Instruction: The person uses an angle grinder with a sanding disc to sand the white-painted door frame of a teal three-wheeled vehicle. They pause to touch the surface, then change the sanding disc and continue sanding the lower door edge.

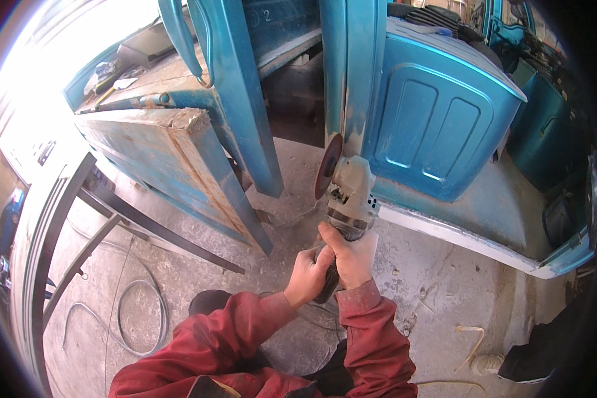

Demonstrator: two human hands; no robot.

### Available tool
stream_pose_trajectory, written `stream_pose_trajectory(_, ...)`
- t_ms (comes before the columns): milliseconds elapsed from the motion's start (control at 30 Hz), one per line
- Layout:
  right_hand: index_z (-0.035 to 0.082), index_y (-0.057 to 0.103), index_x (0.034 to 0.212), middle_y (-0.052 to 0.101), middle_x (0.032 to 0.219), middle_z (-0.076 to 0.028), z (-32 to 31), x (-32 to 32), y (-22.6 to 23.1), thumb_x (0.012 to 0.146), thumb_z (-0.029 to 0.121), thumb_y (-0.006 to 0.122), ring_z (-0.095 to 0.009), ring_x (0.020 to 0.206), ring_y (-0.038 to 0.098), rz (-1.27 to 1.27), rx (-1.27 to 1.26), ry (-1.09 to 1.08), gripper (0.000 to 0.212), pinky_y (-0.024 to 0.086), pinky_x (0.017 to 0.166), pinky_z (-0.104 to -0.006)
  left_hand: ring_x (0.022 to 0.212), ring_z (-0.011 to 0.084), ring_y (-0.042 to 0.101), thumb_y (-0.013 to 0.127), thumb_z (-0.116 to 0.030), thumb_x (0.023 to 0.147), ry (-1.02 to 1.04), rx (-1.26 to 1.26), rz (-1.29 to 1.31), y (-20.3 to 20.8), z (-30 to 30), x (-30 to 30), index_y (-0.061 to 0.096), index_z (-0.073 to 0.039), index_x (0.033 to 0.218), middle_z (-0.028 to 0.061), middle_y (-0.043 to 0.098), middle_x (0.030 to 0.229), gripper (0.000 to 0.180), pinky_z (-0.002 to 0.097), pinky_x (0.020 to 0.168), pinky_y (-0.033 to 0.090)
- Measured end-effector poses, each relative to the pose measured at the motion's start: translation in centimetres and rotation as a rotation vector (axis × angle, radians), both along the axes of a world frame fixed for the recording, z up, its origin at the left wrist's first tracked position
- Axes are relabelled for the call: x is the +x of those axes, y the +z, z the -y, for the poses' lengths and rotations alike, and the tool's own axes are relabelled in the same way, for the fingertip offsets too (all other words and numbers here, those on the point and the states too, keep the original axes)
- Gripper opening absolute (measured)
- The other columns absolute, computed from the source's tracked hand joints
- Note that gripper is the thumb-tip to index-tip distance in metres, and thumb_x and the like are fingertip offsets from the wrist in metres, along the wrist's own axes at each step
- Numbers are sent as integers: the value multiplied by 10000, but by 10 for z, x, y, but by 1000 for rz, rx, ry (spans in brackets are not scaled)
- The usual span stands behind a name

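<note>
Both my hands are closed round an angle grinder (353, 198) with a pale head and a dark body. My left hand (306, 277) wraps the rear of its body, and my right hand (353, 255) grips farther forward, thumb on top. A reddish-brown disc (328, 166) stands nearly upright on the grinder's left side. Its upper edge is by the foot of a blue metal pillar (353, 73), where a strip of paint is worn to bare metal; I cannot tell whether they touch. The fingers' undersides are hidden.
A worn blue panel (172, 172) leans at the left, beside a dark metal frame (86, 212). A blue box-shaped panel (438, 119) and a white-edged sill (458, 239) are at the right. A grey hose (142, 318) coils on the concrete floor. Another person's shoe (487, 363) shows lower right.
</note>
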State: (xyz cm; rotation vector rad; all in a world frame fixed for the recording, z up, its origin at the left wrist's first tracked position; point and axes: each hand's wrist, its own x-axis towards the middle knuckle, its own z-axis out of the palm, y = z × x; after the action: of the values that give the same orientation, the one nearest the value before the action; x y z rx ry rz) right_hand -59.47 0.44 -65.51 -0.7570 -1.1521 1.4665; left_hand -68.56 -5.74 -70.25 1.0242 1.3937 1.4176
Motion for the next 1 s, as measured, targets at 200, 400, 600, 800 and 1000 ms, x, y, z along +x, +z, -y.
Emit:
stream_pose_trajectory(200, -15, 672, 1052, 696, 960, -44, -1, -1, 3, 783, 89, 795, -108, 832, 637, -21, 19, -12, 313, 514, 746, -278, 737, 116, 547, 558, -486, 942, 38, -18, -25, -1, -2, 0, 624, 104, 842, 70, 622, 731, 602, 343, 651, 477)
stream_pose_trajectory(400, -17, 676, 1030, 698, 939, -45, -1, 0, 6, 787, 102, 798, -108, 815, 636, 0, 11, -4, 296, 512, 730, -279, 740, 115, 551, 558, -499, 946, 25, -19, -37, 5, -2, -1, 629, 101, 847, 72, 623, 736, 612, 339, 651, 476)
stream_pose_trajectory(600, -13, 690, 988, 704, 913, -41, -1, 1, 11, 789, 114, 801, -101, 793, 635, -2, 9, -2, 260, 511, 714, -281, 749, 113, 549, 546, -493, 961, 28, 48, -41, 11, -3, 2, 636, 95, 859, 70, 629, 753, 603, 336, 661, 476)
stream_pose_trajectory(800, -13, 692, 992, 707, 915, -40, -1, 0, 16, 784, 121, 804, -101, 793, 634, -7, 23, -13, 272, 511, 713, -282, 752, 113, 546, 538, -488, 973, 25, 65, -54, 15, -3, 2, 638, 91, 868, 66, 632, 761, 597, 334, 662, 475)
stream_pose_trajectory(1000, -16, 690, 998, 706, 921, -44, -1, 1, 20, 780, 125, 805, -105, 794, 634, 4, 26, -18, 284, 511, 718, -282, 752, 105, 539, 530, -474, 984, 28, 86, -40, 19, -3, 3, 635, 91, 865, 57, 628, 763, 586, 326, 657, 471)
